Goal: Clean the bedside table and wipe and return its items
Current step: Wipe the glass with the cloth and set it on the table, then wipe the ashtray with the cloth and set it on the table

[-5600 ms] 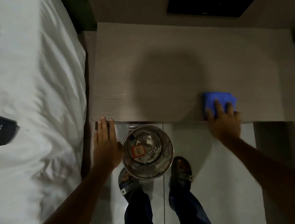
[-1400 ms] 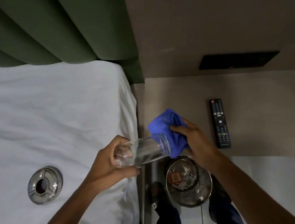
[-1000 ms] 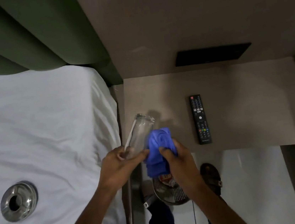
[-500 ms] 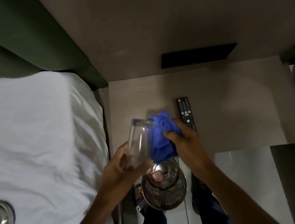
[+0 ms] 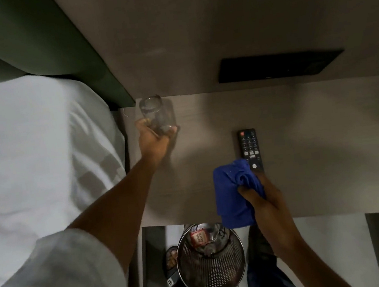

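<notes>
The left hand [image 5: 153, 140] is closed around the lower part of a clear cylindrical drinking glass [image 5: 155, 115], positioned over the rear left corner of the grey wood-grain bedside table [image 5: 316, 151]; contact between glass and table cannot be determined. The right hand [image 5: 261, 200] is clenched on a bunched blue cloth [image 5: 232, 195] at the table's front edge, just beside a black rectangular remote control [image 5: 249, 146] lying flat on the table.
</notes>
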Tool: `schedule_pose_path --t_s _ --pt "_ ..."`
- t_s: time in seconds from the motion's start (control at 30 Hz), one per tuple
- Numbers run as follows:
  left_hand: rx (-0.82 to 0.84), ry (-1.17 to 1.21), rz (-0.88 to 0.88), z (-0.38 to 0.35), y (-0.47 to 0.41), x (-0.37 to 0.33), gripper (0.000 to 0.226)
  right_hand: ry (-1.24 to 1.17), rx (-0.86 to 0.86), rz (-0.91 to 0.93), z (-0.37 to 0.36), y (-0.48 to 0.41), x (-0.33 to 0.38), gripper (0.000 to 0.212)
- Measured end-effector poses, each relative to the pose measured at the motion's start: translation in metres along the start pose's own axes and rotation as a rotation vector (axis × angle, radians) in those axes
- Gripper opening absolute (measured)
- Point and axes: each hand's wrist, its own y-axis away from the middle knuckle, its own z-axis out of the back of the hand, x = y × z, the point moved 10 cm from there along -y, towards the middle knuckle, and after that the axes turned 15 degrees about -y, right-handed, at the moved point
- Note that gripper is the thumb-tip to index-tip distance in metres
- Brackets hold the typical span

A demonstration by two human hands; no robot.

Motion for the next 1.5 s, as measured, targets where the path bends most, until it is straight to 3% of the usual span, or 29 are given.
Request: schedule_pose_path --t_s 0.27,0.37,0.47,0.57,0.63,0.73,0.8,0.93,1.0,1.07,1.2,1.5 --pt "-0.073 -0.094 -0.009 -0.001 -0.026 0.009 0.089 -0.075 -0.082 -0.026 0.005 -0.004 -0.006 0.035" --pt "-0.083 -0.137 -0.033 0.017 -0.003 0.005 0.111 -0.181 -0.087 -0.128 -0.001 -0.002 -0.014 0.078" --pt "-0.014 -0.14 -0.2 0.039 0.061 -0.004 0.09 -0.454 -0.002 -0.261 -0.025 0.005 -0.021 0.056" --pt "-0.123 -0.074 -0.321 0.09 0.134 0.004 0.068 -0.503 0.109 -0.32 -0.061 0.017 -0.024 0.069" --pt "-0.257 -0.142 -0.32 0.141 0.171 0.026 0.053 -0.44 0.167 -0.319 -0.091 0.029 -0.025 0.076" --pt "-0.517 -0.309 -0.306 0.238 0.218 0.061 0.036 -0.239 0.228 -0.273 -0.137 0.051 -0.028 0.043" --pt "-0.602 -0.448 -0.265 0.285 0.227 0.09 0.031 -0.089 0.261 -0.204 -0.149 0.059 -0.027 0.038" --pt "-0.583 -0.631 0.224 0.386 0.23 0.212 0.04 0.29 0.368 0.003 -0.193 0.089 -0.019 0.05" --pt "-0.479 -0.568 0.489 0.417 0.238 0.275 0.042 0.433 0.393 0.109 -0.215 0.105 -0.02 0.05" --pt "-0.358 -0.404 0.574 0.421 0.241 0.311 0.041 0.529 0.417 0.169 -0.234 0.118 -0.027 0.047" --pt "-0.298 0.077 0.488 0.4 0.234 0.313 0.011 0.571 0.469 0.226 -0.263 0.138 -0.037 0.045" --pt "-0.129 0.558 0.355 0.292 0.259 0.208 0.016 0.704 0.49 0.584 -0.318 0.178 -0.043 0.052"
